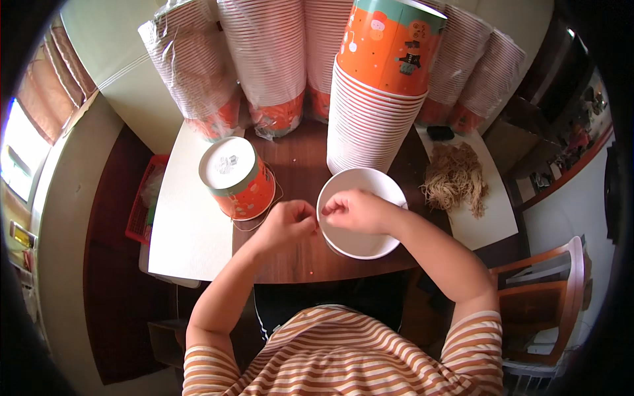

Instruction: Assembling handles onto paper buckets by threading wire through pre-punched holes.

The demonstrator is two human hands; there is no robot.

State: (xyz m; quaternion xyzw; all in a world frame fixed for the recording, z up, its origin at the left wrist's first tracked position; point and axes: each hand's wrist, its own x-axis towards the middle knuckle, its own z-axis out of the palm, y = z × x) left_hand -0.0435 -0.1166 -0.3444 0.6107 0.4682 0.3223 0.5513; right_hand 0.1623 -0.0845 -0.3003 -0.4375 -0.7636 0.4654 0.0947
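A white paper bucket (374,245) stands upright at the table's front, its mouth facing up. My right hand (360,210) is over that mouth, its fingers curled toward the left inner wall. Just outside the left rim, my left hand (290,222) is closed with fingertips pressed together. Whatever either hand pinches is too small to make out. To the left, an orange paper bucket (254,196) with a green band sits upside down, and a thin tan cord loops out beside it. Tan cords (457,177) lie in a tangled pile on the right.
Behind the white bucket rises a tall nested stack of paper buckets (373,122), topped by an inverted orange one. Several plastic-wrapped stacks (267,63) line the back. A small black object (440,133) lies near the cords. A red basket (137,214) is left, a wooden chair (561,290) right.
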